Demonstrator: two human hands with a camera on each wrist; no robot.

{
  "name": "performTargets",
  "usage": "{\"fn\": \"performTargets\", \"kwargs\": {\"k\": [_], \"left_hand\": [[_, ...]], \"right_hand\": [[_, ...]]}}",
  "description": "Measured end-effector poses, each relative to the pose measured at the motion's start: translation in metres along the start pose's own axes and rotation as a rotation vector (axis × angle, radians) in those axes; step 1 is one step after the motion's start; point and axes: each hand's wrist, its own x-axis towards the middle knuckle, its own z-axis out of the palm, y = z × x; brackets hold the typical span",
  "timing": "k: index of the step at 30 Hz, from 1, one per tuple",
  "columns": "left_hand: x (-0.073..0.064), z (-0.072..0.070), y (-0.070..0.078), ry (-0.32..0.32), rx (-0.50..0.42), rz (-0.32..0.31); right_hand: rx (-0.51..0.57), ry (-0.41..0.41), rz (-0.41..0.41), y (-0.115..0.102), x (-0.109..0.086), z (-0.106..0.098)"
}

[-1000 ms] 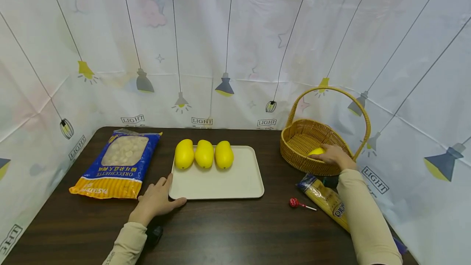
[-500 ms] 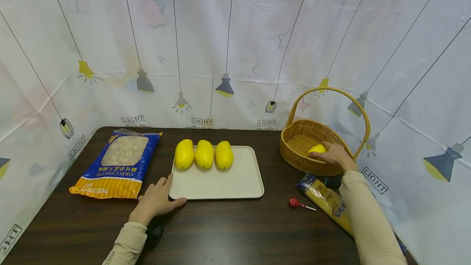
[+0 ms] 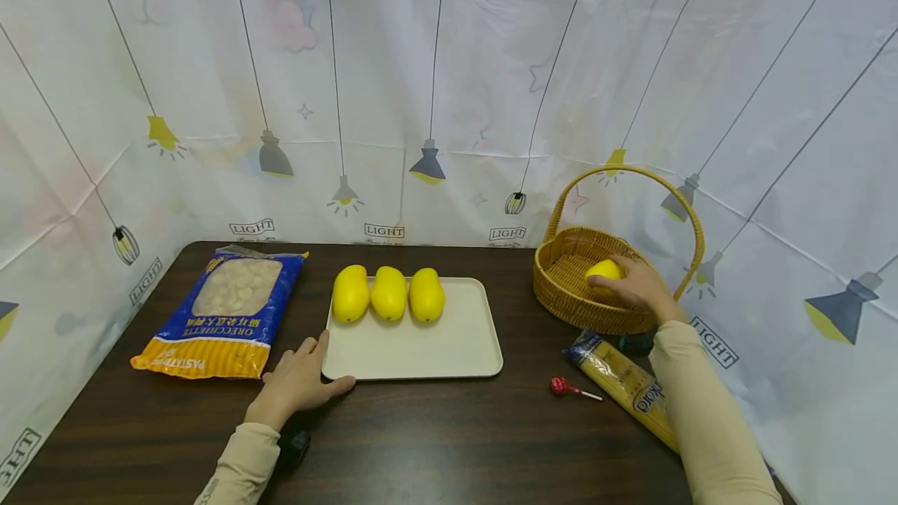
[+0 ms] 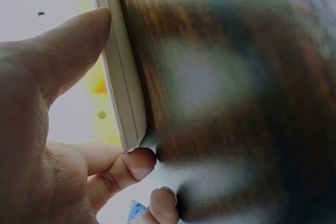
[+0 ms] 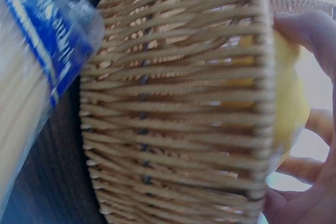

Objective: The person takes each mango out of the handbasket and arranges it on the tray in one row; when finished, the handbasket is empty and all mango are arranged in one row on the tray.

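My right hand (image 3: pixel 637 284) grips a yellow mango (image 3: pixel 605 270) inside the wicker basket (image 3: pixel 557 291) at the right. In the right wrist view, the thumb and fingers curl round the mango (image 5: pixel 287 93), which rises above the woven rim. My left hand (image 3: pixel 298 377) rests at the near left corner of a white tray (image 3: pixel 421 353), thumb along its front edge and fingers spread by its left side. The left wrist view shows the thumb and a fingertip against the tray's rim (image 4: pixel 122 77). Three yellow mangoes (image 3: pixel 389 294) lie side by side at the tray's back left.
A blue and orange bag of orecchiette pasta (image 3: pixel 220 314) lies at the left. Below the basket is a long yellow pasta packet (image 3: pixel 624 384), partly under my right forearm, with a red lollipop (image 3: pixel 559 386) beside it. A patterned cloth (image 3: pixel 449 100) hangs behind the table.
My right hand has lifted the mango slightly up within the basket, so more of it shows. The left hand, tray and three mangoes have stayed in place.
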Motion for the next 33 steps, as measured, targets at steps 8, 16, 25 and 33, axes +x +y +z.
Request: {"fn": "performTargets", "kwargs": {"k": [8,16,25,33], "left_hand": [[0.002,-0.001,0.000,0.000,0.004,-0.004],[0.002,0.000,-0.001,0.002,0.007,0.000],[0.002,0.001,-0.001,0.000,0.007,-0.002],[0.001,0.001,-0.001,0.002,0.003,-0.001]], "right_hand": [[0.021,0.015,-0.019,-0.023,0.003,-0.010],[0.062,0.019,-0.063,-0.045,0.006,-0.016],[0.081,0.074,-0.164,-0.073,0.008,-0.014],[0.105,0.076,-0.251,-0.100,0.010,-0.009]]}}
